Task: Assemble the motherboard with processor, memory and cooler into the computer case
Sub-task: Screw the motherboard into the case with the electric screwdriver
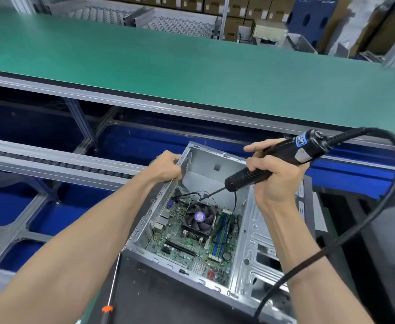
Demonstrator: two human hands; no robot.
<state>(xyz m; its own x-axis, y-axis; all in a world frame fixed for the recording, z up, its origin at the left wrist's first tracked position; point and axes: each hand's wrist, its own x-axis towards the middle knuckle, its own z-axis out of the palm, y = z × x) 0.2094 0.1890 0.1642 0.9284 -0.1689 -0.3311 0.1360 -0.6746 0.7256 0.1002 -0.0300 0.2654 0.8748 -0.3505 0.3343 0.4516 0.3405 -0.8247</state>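
Motherboard (pixel 187 242) lying flat on the floor of the open metal computer case (pixel 250 249), cooler (pixel 200 217) with its dark fan and purple hub sticker mounted towards the far side, blue memory sticks (pixel 222 230) seated just right of it. Left hand (pixel 168 168) curled over the far-left top edge of the case wall, gripping it. Right hand (pixel 271 174) wrapped tight round a black electric screwdriver (pixel 283 157), thumb up along the barrel, tool tilted with its bit (pixel 211 194) pointing down-left to a spot just beyond the cooler's far edge; contact with a screw impossible to tell. Thick black cable (pixel 365 220) looping from the tool's rear round to the near right. Orange-collared manual screwdriver (pixel 111 293) lying on the dark mat, near left of the case. Green conveyor belt (pixel 168 66) across the far side.
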